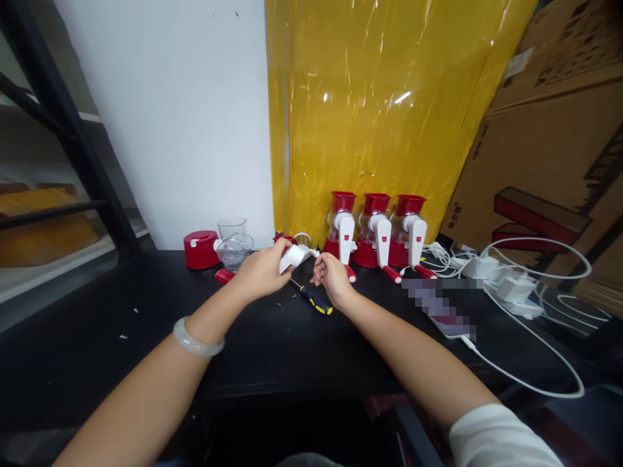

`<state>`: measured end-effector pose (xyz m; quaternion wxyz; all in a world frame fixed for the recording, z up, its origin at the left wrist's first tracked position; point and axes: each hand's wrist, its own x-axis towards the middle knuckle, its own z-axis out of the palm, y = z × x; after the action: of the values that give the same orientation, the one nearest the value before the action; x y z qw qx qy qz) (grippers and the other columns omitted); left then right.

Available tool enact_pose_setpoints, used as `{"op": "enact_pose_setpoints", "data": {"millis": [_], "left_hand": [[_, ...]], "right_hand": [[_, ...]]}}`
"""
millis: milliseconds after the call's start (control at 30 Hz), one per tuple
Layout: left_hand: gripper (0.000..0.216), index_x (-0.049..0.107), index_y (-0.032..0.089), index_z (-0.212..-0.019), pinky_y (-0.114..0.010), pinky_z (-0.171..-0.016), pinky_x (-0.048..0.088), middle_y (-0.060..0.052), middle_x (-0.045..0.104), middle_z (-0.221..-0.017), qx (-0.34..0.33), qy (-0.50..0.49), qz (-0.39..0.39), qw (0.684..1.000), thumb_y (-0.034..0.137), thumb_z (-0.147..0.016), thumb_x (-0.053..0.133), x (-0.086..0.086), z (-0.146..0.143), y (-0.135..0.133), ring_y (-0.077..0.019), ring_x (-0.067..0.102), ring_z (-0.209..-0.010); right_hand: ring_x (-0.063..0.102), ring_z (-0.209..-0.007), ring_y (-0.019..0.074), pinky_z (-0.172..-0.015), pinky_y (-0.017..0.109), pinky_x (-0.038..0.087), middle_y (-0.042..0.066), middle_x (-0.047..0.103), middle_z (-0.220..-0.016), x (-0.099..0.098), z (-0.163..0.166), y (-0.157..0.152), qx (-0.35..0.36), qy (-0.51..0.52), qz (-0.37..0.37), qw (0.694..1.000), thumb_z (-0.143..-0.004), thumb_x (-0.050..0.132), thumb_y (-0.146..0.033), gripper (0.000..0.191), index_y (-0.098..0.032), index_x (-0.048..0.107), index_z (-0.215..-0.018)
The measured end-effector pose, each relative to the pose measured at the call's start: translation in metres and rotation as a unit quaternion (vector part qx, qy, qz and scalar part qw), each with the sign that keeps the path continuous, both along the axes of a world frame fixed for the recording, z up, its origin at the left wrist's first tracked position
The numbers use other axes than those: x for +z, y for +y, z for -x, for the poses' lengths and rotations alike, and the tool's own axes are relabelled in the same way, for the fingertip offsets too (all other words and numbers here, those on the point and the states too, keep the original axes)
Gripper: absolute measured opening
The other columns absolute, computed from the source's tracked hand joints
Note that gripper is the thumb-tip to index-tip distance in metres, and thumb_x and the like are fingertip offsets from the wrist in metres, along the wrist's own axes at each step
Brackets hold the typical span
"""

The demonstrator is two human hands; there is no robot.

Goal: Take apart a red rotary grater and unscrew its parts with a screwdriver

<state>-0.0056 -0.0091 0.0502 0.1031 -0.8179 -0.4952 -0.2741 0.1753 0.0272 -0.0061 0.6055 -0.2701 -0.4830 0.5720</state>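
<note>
Plastic part (291, 259), white, smooth and curved, sits pinched in the half-closed left hand (263, 272); the right hand (333, 279) curls loosely at its other end, hold unclear. A thick-handled screwdriver (317, 302) lies just below, between them. Black tabletop (146, 337) stretches left of the hands, front edge nearest the body; upright grinders (383, 237) stand close beyond the right hand.

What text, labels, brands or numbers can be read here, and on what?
"V3": on the cardboard box, toward the top right.
Other print on that box, including the characters near its left edge: too small or blurred to read.
Red badges on the white cranks: too small to read.
Phone screen: pixelated, nothing readable.
</note>
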Motion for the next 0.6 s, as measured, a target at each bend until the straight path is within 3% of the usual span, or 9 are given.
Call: {"op": "enact_pose_setpoints", "data": {"millis": [133,233,333,433,600], "left_hand": [[0.041,0.054,0.022,-0.116,-0.031,-0.055,0.043,-0.009,0.074,-0.086,0.053,0.039,0.044,0.997,0.03,-0.077,0.063,0.002,0.02,0.012,-0.0295,0.071,-0.073],[0.04,0.056,0.02,-0.111,-0.031,-0.061,0.047,-0.012,0.074,-0.094,0.114,0.083,0.152,0.978,0.027,-0.073,0.066,0.004,0.034,0.019,-0.0296,0.071,-0.08],[0.042,0.057,0.016,-0.11,-0.032,-0.073,0.051,-0.016,0.072,-0.109,0.134,0.11,0.239,0.956,0.02,-0.069,0.067,0.009,0.047,0.021,-0.0297,0.07,-0.095],[0.047,0.06,0.014,-0.109,-0.032,-0.08,0.051,-0.018,0.07,-0.116,0.162,0.122,0.292,0.935,0.013,-0.063,0.068,0.015,0.059,0.021,-0.0305,0.068,-0.102],[0.053,0.064,0.012,-0.108,-0.032,-0.075,0.053,-0.019,0.072,-0.111,0.216,0.129,0.343,0.905,0.008,-0.056,0.069,0.017,0.08,0.021,-0.0314,0.07,-0.096]], "right_hand": [[0.043,-0.035,0.0078,-0.048,0.024,0.047,-0.009,0.05,-0.044,0.002,-0.002,0.0,-0.012,-0.045,0.01,0.999,-0.083,0.056,-0.045,0.026,-0.021,0.051,-0.074],[0.044,-0.035,0.0073,-0.049,0.023,0.047,-0.009,0.051,-0.044,0.003,-0.003,0.001,-0.019,-0.06,0.008,0.998,-0.083,0.058,-0.047,0.029,-0.021,0.051,-0.073],[0.044,-0.035,0.0068,-0.049,0.023,0.048,-0.009,0.05,-0.043,0.003,-0.004,0.001,-0.024,-0.061,-0.001,0.998,-0.083,0.059,-0.046,0.029,-0.021,0.052,-0.072],[0.044,-0.035,0.0067,-0.05,0.023,0.047,-0.009,0.049,-0.043,0.003,-0.004,0.001,-0.025,-0.064,-0.011,0.998,-0.082,0.06,-0.046,0.028,-0.021,0.052,-0.071],[0.045,-0.037,0.0072,-0.049,0.023,0.046,-0.009,0.049,-0.043,0.002,-0.003,0.0,-0.018,-0.074,-0.021,0.997,-0.081,0.059,-0.044,0.026,-0.021,0.053,-0.071]]}}
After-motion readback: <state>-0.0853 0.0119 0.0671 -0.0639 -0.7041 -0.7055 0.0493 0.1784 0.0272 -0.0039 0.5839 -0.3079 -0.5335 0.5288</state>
